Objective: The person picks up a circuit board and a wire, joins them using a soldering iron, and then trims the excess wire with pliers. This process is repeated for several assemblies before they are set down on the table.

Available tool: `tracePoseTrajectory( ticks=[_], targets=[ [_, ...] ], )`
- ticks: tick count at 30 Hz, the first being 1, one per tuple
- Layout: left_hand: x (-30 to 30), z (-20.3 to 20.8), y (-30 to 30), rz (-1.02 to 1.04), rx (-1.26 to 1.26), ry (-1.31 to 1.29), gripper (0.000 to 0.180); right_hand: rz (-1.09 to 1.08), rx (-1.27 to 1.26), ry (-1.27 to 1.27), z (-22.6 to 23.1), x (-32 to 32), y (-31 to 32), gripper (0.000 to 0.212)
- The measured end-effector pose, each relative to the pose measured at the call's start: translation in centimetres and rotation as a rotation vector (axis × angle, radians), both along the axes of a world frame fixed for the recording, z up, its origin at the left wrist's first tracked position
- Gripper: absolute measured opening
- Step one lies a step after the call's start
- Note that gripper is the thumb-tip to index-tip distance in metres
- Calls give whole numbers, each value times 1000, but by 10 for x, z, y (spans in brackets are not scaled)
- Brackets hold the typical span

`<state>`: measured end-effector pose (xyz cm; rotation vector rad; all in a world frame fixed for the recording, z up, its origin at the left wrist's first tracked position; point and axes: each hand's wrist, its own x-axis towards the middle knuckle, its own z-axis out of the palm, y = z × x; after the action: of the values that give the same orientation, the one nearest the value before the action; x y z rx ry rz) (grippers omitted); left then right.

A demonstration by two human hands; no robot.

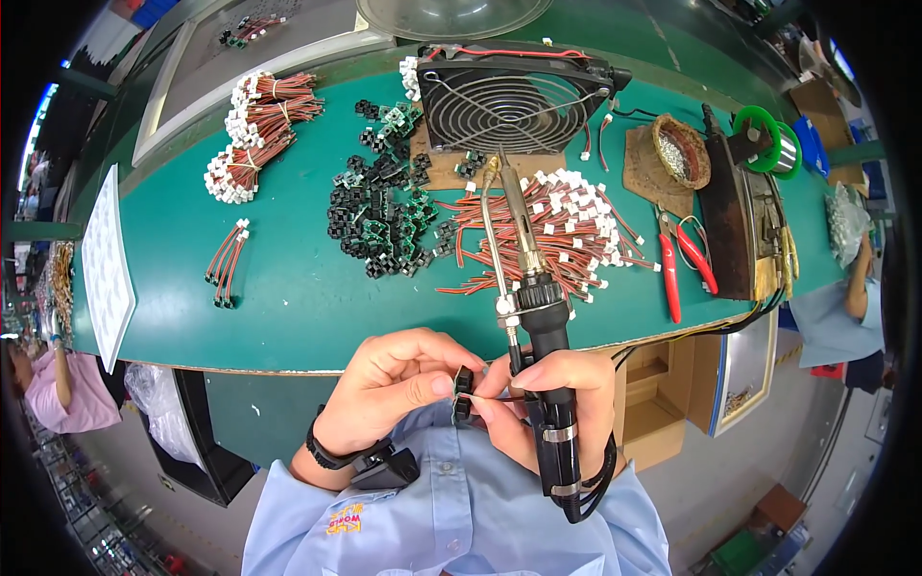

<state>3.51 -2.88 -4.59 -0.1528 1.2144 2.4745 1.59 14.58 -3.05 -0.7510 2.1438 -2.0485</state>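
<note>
My left hand (399,384) pinches a small black component with a green circuit board (463,392) close to my chest, below the table edge. My right hand (562,394) grips the black handle of a soldering iron (538,317), whose long metal tip points away over the table, and its fingertips also touch the small component and a thin wire. On the green table (279,288) lie a pile of the same black components (384,216) and a heap of red and brown wires with white connectors (562,230).
A black fan (509,96) stands at the back. Bundled wire harnesses (259,134) lie back left, a small wire bundle (226,261) left. Red-handled cutters (684,259), a brass wool tip cleaner (680,152), a solder spool (773,144) sit right. Other people's sleeves show at both edges.
</note>
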Motion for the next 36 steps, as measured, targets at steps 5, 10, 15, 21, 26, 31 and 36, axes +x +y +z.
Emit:
tracePoseTrajectory(
  ticks=[5,10,15,21,26,31,36],
  targets=[
    [-1,1,1,1,-2,-11,23,1,3,17,-1,0,0,46],
    [-1,1,1,5,-22,-6,23,-12,-10,31,-3,0,1,46],
    [-2,2,2,12,-21,-7,24,-24,-7,73,-2,-2,0,45],
    [-1,3,2,17,-30,11,22,-15,-32,57,-3,-1,0,44],
    [-3,4,2,21,-42,11,21,-89,-87,6,-5,-2,-5,44],
    [-3,7,0,8,-59,17,20,-17,-5,8,3,-6,2,44],
    [-4,8,-4,-21,-75,6,20,7,-5,28,3,-9,5,44]
  ],
)
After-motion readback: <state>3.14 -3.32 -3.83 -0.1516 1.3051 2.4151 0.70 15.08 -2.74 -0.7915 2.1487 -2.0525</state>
